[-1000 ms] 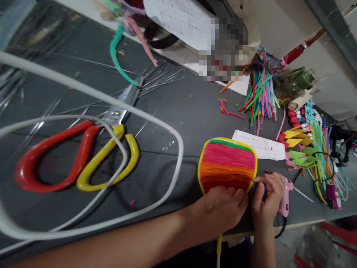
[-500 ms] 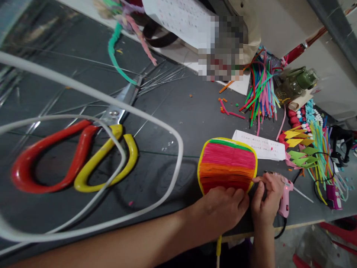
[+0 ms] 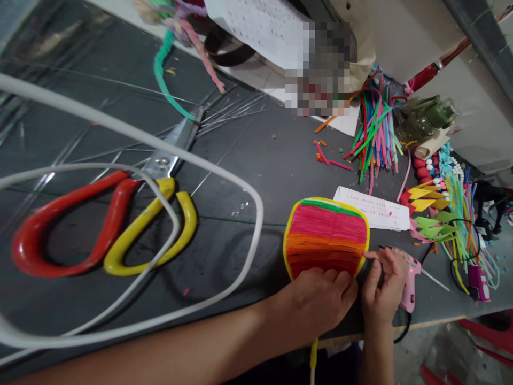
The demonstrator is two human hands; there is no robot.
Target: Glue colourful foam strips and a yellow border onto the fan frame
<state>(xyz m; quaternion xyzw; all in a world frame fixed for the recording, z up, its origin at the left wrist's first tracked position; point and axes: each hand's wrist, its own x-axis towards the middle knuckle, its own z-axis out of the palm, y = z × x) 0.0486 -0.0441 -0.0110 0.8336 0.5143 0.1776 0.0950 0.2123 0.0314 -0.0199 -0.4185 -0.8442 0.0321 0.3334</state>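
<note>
A flat, rounded hand fan (image 3: 328,230) is covered in bands of green, pink, orange and red strips, with a yellow rim. Its yellow-wrapped handle (image 3: 314,353) hangs past the table's front edge. Across the fan's lower part lies my left hand (image 3: 323,299), its fingers curled down on it; whatever is beneath them is hidden. My right hand (image 3: 382,283) is at the fan's right rim, one finger stretched out to touch the edge and the thumb apart. Just right of that hand lies a pink glue gun (image 3: 410,286) with a red light lit.
Large scissors (image 3: 112,230) with red and yellow handles lie left, under a looping white cable (image 3: 258,230). Behind the fan are a written paper slip (image 3: 372,209) and a bundle of coloured stems (image 3: 377,131). A green bottle (image 3: 428,117) and yellow-green folded pieces (image 3: 430,214) stand right.
Almost nothing differs. My right finger stays at the fan's rim, shifted very slightly, and the left hand keeps its place.
</note>
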